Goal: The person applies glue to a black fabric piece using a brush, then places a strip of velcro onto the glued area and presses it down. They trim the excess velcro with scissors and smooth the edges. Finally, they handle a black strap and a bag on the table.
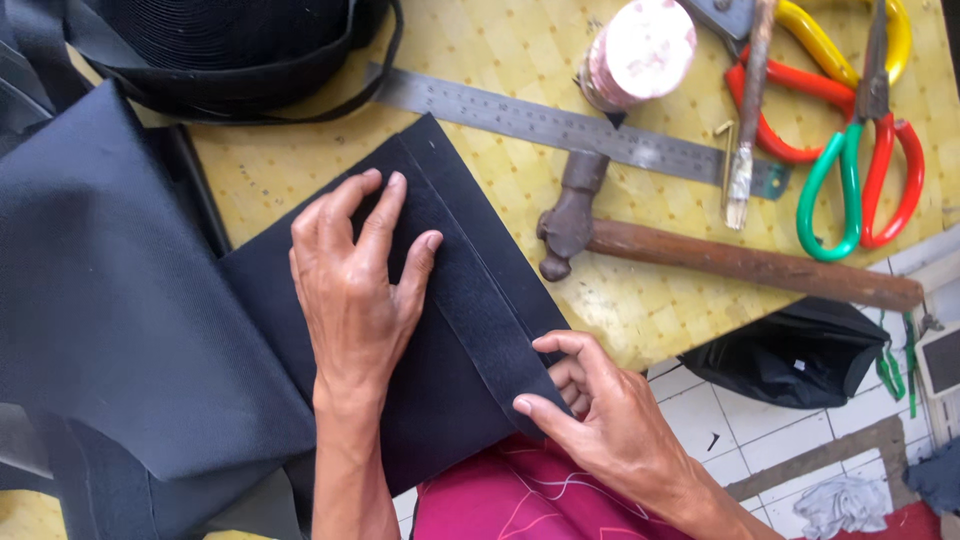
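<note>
A person presses a panel of black fabric (450,400) flat on the near edge of a yellow-patterned bench (520,60), the cloth overhanging toward the lap. The left hand (355,280) lies palm-down on the panel, fingers (385,210) spread wide and resting against the left side of a black strap (470,280) that runs diagonally across the fabric from far to near. The right hand (600,410) sits at the strap's near end, thumb and forefinger narrowed into a pinch on the fabric edge where strap and panel meet, the other fingers curled beneath. A larger sheet of dark cloth (110,290) spreads to the left. To the far side of the panel lies a steel ruler (560,125), and just right of it a hammer (700,255) with a wooden handle rests near the bench edge. Farther right are a pink spool (640,50), a small brush (748,110), and scissors with green and red handles (865,170). A roll of black webbing (220,40) sits at the far left.
</note>
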